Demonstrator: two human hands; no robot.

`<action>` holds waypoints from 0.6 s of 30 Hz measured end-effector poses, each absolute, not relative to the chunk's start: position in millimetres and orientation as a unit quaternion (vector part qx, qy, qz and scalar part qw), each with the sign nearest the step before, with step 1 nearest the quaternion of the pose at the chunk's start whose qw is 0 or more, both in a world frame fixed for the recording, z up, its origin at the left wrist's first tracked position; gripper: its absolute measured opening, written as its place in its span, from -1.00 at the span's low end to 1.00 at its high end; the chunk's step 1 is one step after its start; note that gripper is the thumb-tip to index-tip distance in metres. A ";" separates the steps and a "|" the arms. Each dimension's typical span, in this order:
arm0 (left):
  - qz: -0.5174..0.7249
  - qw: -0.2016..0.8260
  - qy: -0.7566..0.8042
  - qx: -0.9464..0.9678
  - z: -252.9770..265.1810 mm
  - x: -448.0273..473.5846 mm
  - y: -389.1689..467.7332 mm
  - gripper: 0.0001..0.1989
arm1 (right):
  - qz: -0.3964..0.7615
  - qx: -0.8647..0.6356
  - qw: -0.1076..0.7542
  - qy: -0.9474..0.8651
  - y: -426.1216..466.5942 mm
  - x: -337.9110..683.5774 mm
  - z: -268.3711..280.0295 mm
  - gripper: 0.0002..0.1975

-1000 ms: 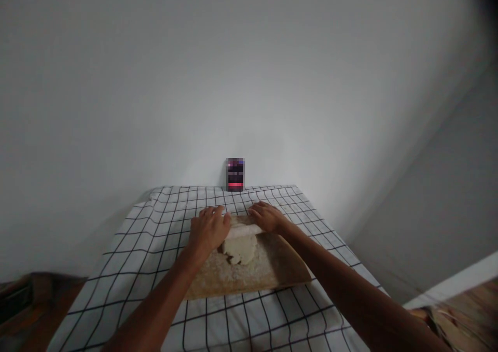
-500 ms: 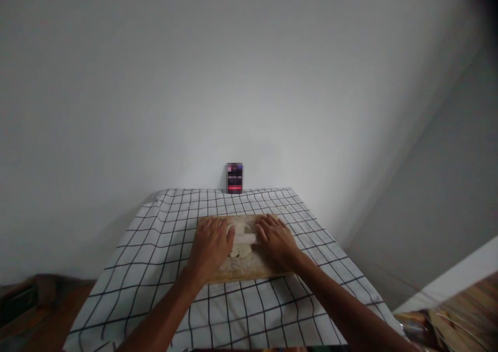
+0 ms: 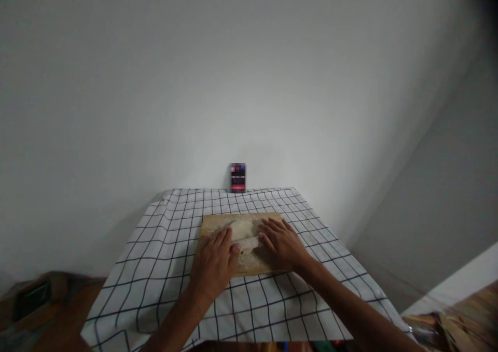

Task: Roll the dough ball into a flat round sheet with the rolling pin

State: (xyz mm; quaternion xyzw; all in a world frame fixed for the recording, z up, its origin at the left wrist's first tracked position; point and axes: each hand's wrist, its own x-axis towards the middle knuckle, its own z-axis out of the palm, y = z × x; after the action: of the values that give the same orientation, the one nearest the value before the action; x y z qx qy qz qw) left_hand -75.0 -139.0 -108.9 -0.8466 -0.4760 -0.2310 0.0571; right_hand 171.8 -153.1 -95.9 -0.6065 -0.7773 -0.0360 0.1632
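Observation:
A short, pale, flour-dusted rolling pin (image 3: 248, 245) lies crosswise over a flat round of dough (image 3: 243, 229). Under both is a wooden board (image 3: 257, 269) with flour on it. My left hand (image 3: 216, 256) rests palm down on the pin's left end, its fingers stretched forward and its thumb alongside the pin. On the right end, my right hand (image 3: 282, 242) lies flat with fingers extended and slightly spread. Both palms cover the ends of the pin. Most of the dough shows on the far side of the pin, with a small part on the near side.
A white cloth with a black grid (image 3: 155, 269) covers the table. Against the wall at the table's far edge stands a phone-like upright object (image 3: 238, 178), its face pixelated. Brown items sit low at the left, and more clutter (image 3: 436, 328) lies at the lower right.
The rolling pin has come toward me under both hands, the left hand drawing back more than the right. More of the dough now shows beyond the pin. The view has shifted slightly.

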 end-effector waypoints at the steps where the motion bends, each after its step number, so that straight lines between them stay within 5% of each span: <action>1: -0.227 0.057 -0.480 -0.845 -105.8 -73.9 -132.9 -0.50 | -0.044 -0.605 0.158 -0.779 -146.3 170.1 -90.5 -0.51; 12: -0.179 -0.018 -0.540 -0.822 -85.6 -60.9 -21.6 -0.56 | 0.015 -0.686 0.104 -0.719 -103.5 156.1 -63.0 -0.52; 18: -0.192 -0.038 -0.552 -0.810 -97.9 -64.8 -27.6 -0.53 | -0.022 -0.676 0.077 -0.732 -100.5 150.5 -42.8 -0.61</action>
State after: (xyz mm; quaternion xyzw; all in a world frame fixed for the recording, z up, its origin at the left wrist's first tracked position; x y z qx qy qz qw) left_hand -64.8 -27.6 -97.9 -0.8104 -0.5521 -0.1920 -0.0382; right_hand 150.5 -100.5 -42.8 -0.6762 -0.7323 -0.0221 0.0770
